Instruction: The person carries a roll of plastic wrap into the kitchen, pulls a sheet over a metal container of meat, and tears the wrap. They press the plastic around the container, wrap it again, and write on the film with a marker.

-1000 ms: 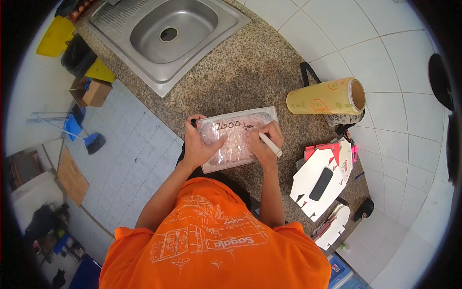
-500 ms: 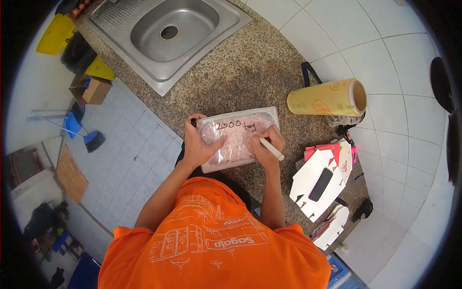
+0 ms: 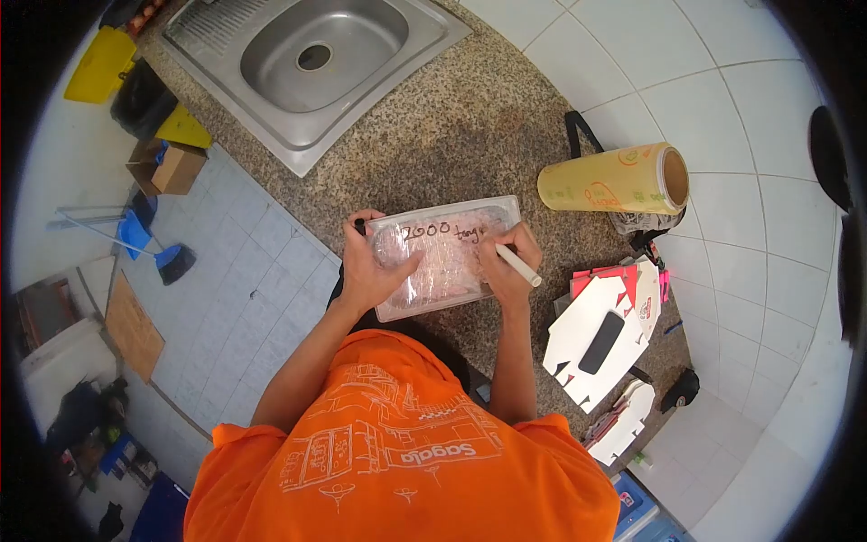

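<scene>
A clear plastic container (image 3: 442, 269) with pinkish contents is held slightly tilted above the counter, its top covered in shiny film. Dark handwriting, "2000" and a further word, runs along the upper part of the film. My left hand (image 3: 368, 275) grips the container's left side, thumb over the top, and also has a black marker cap (image 3: 360, 227) between its fingers. In my right hand (image 3: 508, 275) is a white marker (image 3: 522, 268), its tip end by the writing at the container's right side and hidden by the fingers.
A speckled stone counter (image 3: 424, 126) carries a steel sink (image 3: 298, 149) at the back left. To the right lie a large roll of cling film (image 3: 605, 181), white cut cardboard (image 3: 573, 361) and a black phone (image 3: 601, 343) on it. A blue broom (image 3: 174, 262) is on the floor.
The marker and my right hand have moved slightly right along the writing, where a little more of the second word shows. My left hand keeps its grip on the container.
</scene>
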Demonstrator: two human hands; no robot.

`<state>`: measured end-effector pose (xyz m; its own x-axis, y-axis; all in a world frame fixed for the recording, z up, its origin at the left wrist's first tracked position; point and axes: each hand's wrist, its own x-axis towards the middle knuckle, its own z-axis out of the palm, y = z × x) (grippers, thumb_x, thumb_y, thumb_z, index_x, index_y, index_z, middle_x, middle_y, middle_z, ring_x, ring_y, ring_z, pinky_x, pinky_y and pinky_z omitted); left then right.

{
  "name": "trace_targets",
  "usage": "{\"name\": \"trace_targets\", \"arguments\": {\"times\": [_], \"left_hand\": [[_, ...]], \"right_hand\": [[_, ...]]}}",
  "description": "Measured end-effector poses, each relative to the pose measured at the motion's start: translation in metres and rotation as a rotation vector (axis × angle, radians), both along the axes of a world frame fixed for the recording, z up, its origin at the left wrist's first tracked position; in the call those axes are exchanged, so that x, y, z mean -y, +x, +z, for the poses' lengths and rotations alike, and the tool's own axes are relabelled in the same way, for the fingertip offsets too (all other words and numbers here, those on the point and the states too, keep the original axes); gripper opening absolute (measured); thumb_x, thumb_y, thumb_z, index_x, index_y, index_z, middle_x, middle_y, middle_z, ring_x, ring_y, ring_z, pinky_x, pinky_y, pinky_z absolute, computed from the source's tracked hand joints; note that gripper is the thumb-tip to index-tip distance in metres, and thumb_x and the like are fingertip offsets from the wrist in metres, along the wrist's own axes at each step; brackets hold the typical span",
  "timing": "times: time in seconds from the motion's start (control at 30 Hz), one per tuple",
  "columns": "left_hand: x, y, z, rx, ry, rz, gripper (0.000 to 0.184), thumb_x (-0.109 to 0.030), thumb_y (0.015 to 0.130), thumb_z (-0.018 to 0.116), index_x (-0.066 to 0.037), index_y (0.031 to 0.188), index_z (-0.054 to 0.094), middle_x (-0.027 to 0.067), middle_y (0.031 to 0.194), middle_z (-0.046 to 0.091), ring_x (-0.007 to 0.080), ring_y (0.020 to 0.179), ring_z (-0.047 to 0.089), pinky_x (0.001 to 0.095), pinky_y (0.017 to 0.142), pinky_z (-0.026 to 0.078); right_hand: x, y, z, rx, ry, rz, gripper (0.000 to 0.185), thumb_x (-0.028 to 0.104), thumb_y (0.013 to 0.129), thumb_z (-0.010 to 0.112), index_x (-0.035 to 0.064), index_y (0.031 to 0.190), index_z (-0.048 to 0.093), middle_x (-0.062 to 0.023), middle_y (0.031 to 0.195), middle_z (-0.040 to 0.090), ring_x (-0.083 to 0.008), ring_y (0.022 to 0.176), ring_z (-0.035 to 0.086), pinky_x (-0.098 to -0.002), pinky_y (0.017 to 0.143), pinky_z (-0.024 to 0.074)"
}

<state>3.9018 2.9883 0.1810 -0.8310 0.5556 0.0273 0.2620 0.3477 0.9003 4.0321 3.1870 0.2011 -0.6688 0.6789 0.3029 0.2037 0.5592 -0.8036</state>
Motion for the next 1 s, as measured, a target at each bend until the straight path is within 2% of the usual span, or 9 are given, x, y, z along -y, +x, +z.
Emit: {"name": "trace_targets", "arguments": {"times": [0.07,0.13,0.17,0.23,0.53,0.57,0.63,0.97,1.0], "left_hand": [[-0.001,0.001,-0.002,0.011,0.047,0.034,0.079,-0.025,0.070,0.088,0.003,0.122,0.035,0.0185,0.114,0.050,0.0307,0.104,0.057,0.0414,0.094,0.046],[0.000,0.001,-0.003,0.021,0.054,0.038,0.079,-0.025,0.070,0.088,0.003,0.121,0.035,0.0183,0.114,0.050,0.0306,0.104,0.057,0.0411,0.094,0.046],[0.000,0.002,-0.004,0.033,0.061,0.038,0.079,-0.025,0.070,0.088,0.003,0.121,0.035,0.0182,0.114,0.049,0.0306,0.103,0.057,0.0409,0.094,0.046],[-0.001,0.002,-0.003,0.014,0.063,0.030,0.079,-0.025,0.070,0.089,0.003,0.121,0.035,0.0181,0.115,0.049,0.0306,0.103,0.057,0.0410,0.094,0.046],[0.000,0.001,-0.002,-0.027,0.011,0.028,0.081,-0.026,0.070,0.089,0.004,0.121,0.034,0.0176,0.115,0.048,0.0300,0.104,0.055,0.0405,0.092,0.045],[0.000,0.001,-0.001,-0.020,0.009,0.030,0.081,-0.027,0.070,0.089,0.004,0.121,0.034,0.0177,0.115,0.048,0.0299,0.104,0.054,0.0403,0.093,0.044],[0.001,0.000,-0.006,-0.041,0.010,0.025,0.081,-0.027,0.070,0.089,0.004,0.121,0.034,0.0179,0.115,0.049,0.0300,0.104,0.054,0.0405,0.093,0.044],[0.000,0.001,-0.002,-0.020,0.031,0.023,0.079,-0.026,0.071,0.088,0.003,0.120,0.034,0.0185,0.117,0.049,0.0290,0.103,0.054,0.0402,0.091,0.045],[0.000,0.001,-0.001,-0.020,0.031,0.020,0.079,-0.026,0.071,0.088,0.003,0.120,0.034,0.0185,0.117,0.049,0.0290,0.103,0.054,0.0402,0.091,0.045]], "right_hand": [[0.001,0.003,0.003,0.022,0.006,0.021,0.017,-0.004,0.071,0.068,0.0037,0.072,0.053,-0.0101,0.069,0.055,-0.0227,0.060,0.055,-0.0345,0.057,0.0458],[0.005,0.004,0.011,-0.058,-0.038,0.107,0.019,-0.007,0.074,0.066,0.0020,0.072,0.050,-0.0055,0.069,0.048,-0.0127,0.061,0.045,-0.0285,0.056,0.0366],[0.004,0.006,0.008,-0.055,-0.038,0.104,0.019,-0.007,0.074,0.066,0.0020,0.072,0.050,-0.0055,0.069,0.048,-0.0127,0.061,0.045,-0.0285,0.056,0.0366],[-0.002,0.007,0.001,-0.065,-0.031,0.005,0.017,-0.004,0.072,0.069,0.0036,0.072,0.054,-0.0094,0.071,0.057,-0.0221,0.062,0.056,-0.0339,0.059,0.0457],[-0.007,0.002,0.005,-0.010,-0.027,0.000,0.017,-0.003,0.072,0.069,0.0040,0.073,0.054,-0.0103,0.074,0.058,-0.0233,0.068,0.059,-0.0357,0.063,0.0471],[-0.008,0.003,0.004,-0.009,-0.028,-0.001,0.017,-0.003,0.072,0.069,0.0040,0.073,0.054,-0.0103,0.074,0.058,-0.0233,0.068,0.059,-0.0357,0.063,0.0471],[-0.010,0.002,-0.001,-0.079,-0.045,0.023,0.018,-0.006,0.075,0.066,0.0018,0.073,0.049,-0.0046,0.069,0.047,-0.0136,0.064,0.044,-0.0280,0.059,0.0369],[-0.018,0.010,-0.002,-0.134,-0.040,0.008,0.019,-0.008,0.076,0.064,0.0024,0.073,0.049,-0.0024,0.071,0.049,-0.0106,0.067,0.047,-0.0278,0.062,0.0404],[-0.020,0.015,-0.006,-0.141,-0.112,-0.034,0.019,-0.008,0.075,0.066,0.0031,0.073,0.050,-0.0045,0.071,0.052,-0.0140,0.067,0.050,-0.0289,0.062,0.0414]]}}
